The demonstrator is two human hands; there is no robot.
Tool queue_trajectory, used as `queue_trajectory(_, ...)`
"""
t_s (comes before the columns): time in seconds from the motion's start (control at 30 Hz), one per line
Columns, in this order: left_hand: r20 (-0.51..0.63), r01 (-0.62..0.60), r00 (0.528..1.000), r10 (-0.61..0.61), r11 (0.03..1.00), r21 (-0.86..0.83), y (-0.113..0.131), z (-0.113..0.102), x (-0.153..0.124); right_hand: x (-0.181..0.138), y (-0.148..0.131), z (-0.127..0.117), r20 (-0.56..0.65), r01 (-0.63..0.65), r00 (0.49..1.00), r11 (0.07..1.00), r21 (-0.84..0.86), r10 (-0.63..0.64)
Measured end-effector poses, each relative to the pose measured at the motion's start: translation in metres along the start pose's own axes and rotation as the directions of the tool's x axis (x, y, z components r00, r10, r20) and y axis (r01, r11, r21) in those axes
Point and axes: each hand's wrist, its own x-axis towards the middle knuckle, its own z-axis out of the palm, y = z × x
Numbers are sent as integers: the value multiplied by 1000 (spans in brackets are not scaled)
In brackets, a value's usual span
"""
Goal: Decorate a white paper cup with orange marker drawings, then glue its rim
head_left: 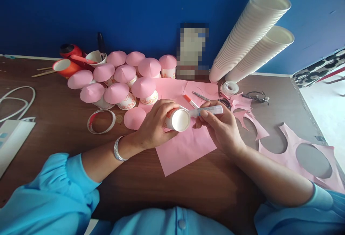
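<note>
My left hand [156,125] is wrapped round a small white paper cup [178,119] with red print, held on its side with its base facing me. My right hand [219,127] pinches a clear glue tube [208,111] whose tip touches the cup's rim. Both hands hover over a pink paper sheet [183,147] on the brown table. A loose pink paper cone [134,118] lies just left of my left hand. Behind it stands a cluster of several cups capped with pink cones [118,80].
Two long stacks of white cups [250,37] lean on the blue wall at the back right. Scissors [208,99], a tape roll [229,87], a pen [191,101] and pink offcuts [291,148] lie to the right. A cut cup ring [101,121] and red cups [66,66] sit left.
</note>
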Motion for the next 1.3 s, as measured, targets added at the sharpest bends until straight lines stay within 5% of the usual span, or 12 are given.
queue_trajectory(0.27, -10, 79, 997, -81, 988, -130, -5, 4, -2, -13, -6, 1, 77, 268, 963, 910, -315, -257)
queue_trajectory(0.57, 57, 22, 998, -18, 997, -72, -3, 1, -2, -11, -9, 1, 75, 315, 944, 811, -492, -321)
queue_trajectory(0.87, 166, 78, 985, -45, 976, -201, 1, -3, 0, -8, -12, 0, 84, 315, 945, 806, -501, -317)
queue_trajectory(1.03, 228, 182, 969, -90, 887, -425, -2, -5, -1, -6, -17, 1, 86, 264, 964, 868, -420, -252)
queue_trajectory(1.3, 358, 303, 927, -112, 783, -542, -2, -14, 7, -4, -20, 1, 77, 184, 983, 927, -328, -168)
